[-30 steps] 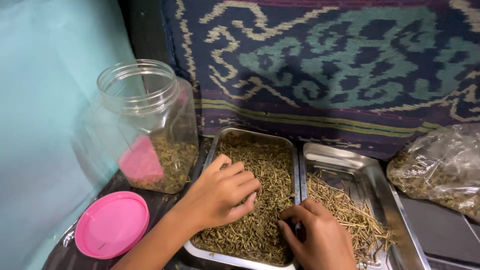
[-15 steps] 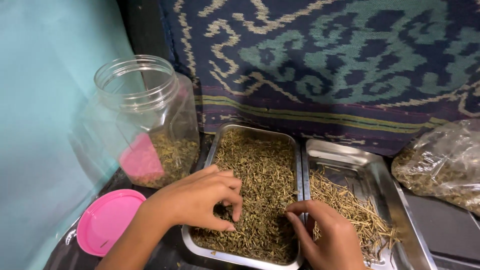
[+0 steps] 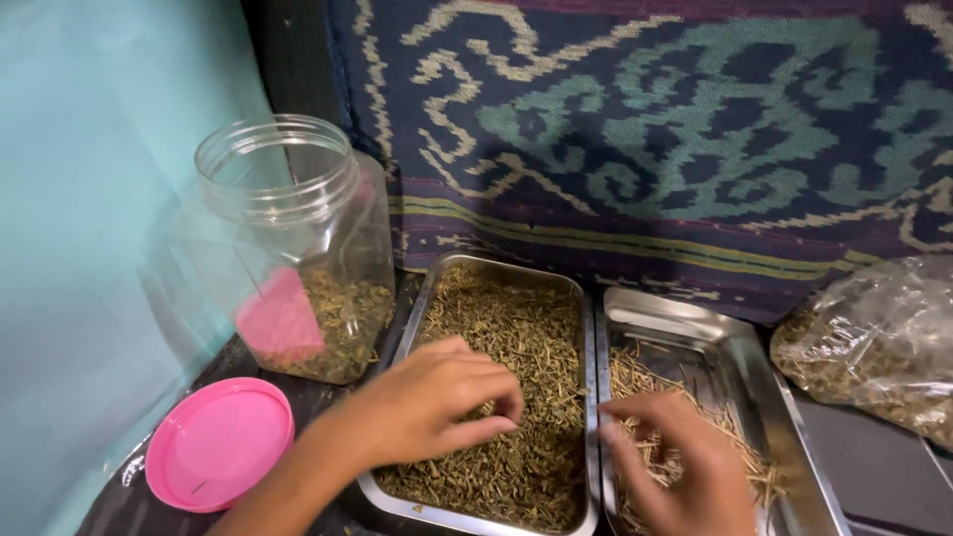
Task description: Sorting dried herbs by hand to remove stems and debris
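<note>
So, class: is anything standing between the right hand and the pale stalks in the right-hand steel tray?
Nothing visible does. The right hand is already down in the right steel tray, fingers on the pale stalks. The left hand works apart in the left steel tray of dried herbs.

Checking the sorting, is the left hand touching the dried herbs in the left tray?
Touching. The head view shows the left hand resting fingers-down on the dried herbs in the left tray.
</note>
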